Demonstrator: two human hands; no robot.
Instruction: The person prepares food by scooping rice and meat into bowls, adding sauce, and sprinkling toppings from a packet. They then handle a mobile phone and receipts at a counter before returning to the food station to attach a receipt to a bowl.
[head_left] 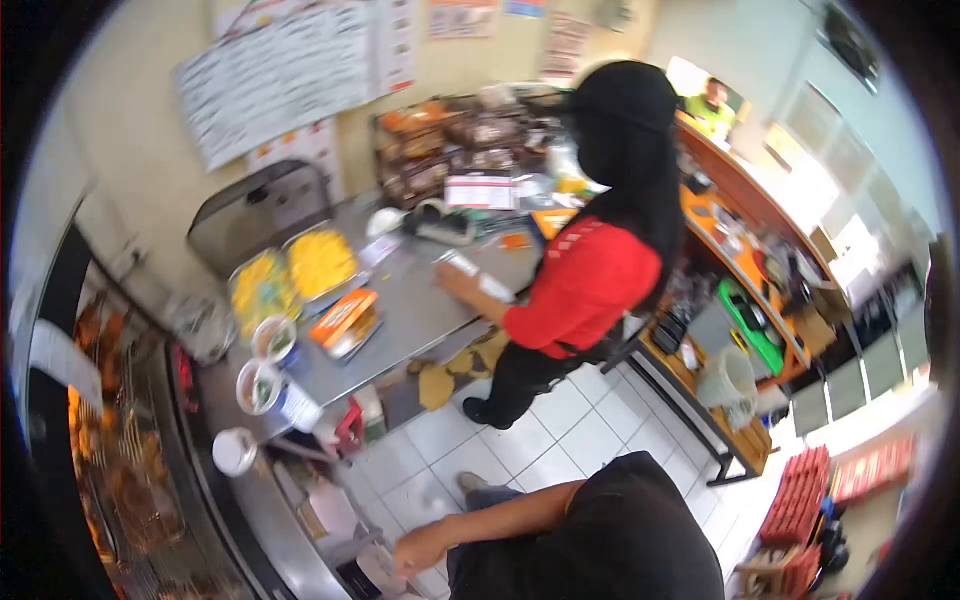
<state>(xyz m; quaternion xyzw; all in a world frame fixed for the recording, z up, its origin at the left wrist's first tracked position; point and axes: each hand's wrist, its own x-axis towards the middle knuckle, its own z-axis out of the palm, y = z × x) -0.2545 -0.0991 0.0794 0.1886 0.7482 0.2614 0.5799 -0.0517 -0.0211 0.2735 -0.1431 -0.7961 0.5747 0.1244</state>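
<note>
One hand of the wearer shows, the left hand (420, 548), low in the frame. Fisheye blur smears its fingers, so I cannot tell whether the grip is closed or apart. The bare forearm stretches from the dark torso, which is cut off by the bottom edge, down to a pale object (378, 568) beside a steel ledge (300, 540); the object is too smeared to name. On the tabletop (420, 300), two bowls (255, 338) hold something green and two trays (332, 292) hold yellow food. A co-worker (585, 285) rests a hand there.
</note>
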